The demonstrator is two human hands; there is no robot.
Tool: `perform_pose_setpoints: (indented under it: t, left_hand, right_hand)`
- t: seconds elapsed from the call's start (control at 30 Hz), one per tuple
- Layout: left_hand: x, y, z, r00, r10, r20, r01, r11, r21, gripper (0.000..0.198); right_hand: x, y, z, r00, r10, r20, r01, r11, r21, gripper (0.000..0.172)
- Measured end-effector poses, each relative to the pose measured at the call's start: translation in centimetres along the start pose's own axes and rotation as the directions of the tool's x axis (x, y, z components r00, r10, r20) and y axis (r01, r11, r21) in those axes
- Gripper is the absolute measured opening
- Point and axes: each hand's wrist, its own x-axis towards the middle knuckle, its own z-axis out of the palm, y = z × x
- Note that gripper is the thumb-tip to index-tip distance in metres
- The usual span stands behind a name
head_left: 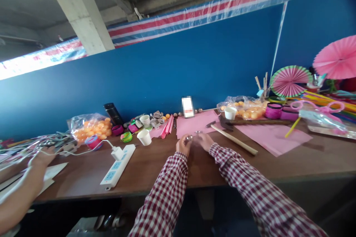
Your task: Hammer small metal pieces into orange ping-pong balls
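My left hand (183,146) is closed, its fingertips pinching a shiny metal ball (188,138) just above the brown table. Close beside it on the right, my right hand (205,141) is smeared by motion. At its fingertips shows a second shiny metal thing (198,132), perhaps another ball, too blurred to name surely. The two hands are slightly apart, in front of a pink paper sheet (186,127). To the right of my right hand lies a hammer with a wooden handle (236,140).
A white power strip (118,168) and paper cup (144,137) stand left. Bags of orange balls (93,129) lie on both sides. Pink scissors (319,106) and folding fans (291,80) are right. A co-worker's hand (41,157) reaches in at far left.
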Motion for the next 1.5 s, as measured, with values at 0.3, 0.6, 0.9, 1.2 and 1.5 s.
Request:
perform_pose_setpoints:
  t: [0.3,0.6,0.9,1.2,1.5]
  left_hand:
    - [-0.1,0.0,0.3,1.000,-0.012,-0.012,0.013,0.999,0.042,0.029]
    - [0.0,0.0,0.0,1.000,-0.002,0.017,-0.001,0.990,0.143,0.031]
    - [0.0,0.0,0.2,0.999,-0.021,0.027,0.016,0.984,0.179,0.031]
    - [0.0,-0.1,0.3,0.998,-0.053,0.047,0.049,0.995,0.087,0.031]
    - [-0.1,0.9,0.2,0.998,-0.038,0.053,0.041,0.998,-0.056,0.030]
  right_hand:
    - [0.2,0.3,-0.1,0.998,-0.025,-0.065,0.018,0.995,-0.099,0.023]
    - [0.4,0.8,-0.2,0.997,-0.058,-0.048,0.049,0.983,-0.179,0.027]
    - [0.4,0.9,-0.2,0.998,-0.040,-0.053,0.030,0.983,-0.183,0.023]
    - [0.9,1.7,-0.1,0.996,0.019,-0.087,-0.028,0.994,-0.101,0.020]
    - [1.0,1.9,0.2,0.993,-0.026,-0.113,0.029,0.999,0.024,0.017]
